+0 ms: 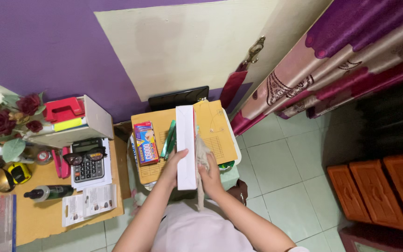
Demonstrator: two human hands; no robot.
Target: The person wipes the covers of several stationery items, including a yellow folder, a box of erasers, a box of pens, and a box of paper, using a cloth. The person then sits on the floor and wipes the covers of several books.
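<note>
Looking straight down from head height, a white box [186, 145] is being held on edge between two bare hands above a small stand. Its long axis is running away from the person's body toward the wall, with the near end low in the view and the far end pointing at a dark screen [178, 98] leaning against the purple and cream wall. A thin red stripe is being shown along the box's right edge. The left hand [173, 164] is being pressed flat against the box's left face near the near end, thumb lying across the top edge. The right hand [209, 173] is being closed around a pale cloth [202, 163], which is being pressed against the box's right face; both hands are gripping, neither is open.

Beneath the box, a tan envelope [215, 135] is lying on the stand, carrying a small colourful staples box [145, 142] and green pens [168, 139] just left of the white box.

To the left, a wooden desk [33, 219] is being occupied by a calculator [88, 166] with dark glasses [84, 157] resting on it, a pink stapler [62, 163], a dark bottle [50, 192] lying on its side, and dark red flowers [12, 115]. A patterned curtain [346, 60] is hanging at upper right, with orange carved furniture [381, 189] standing well apart on the tiled floor [285, 168].
</note>
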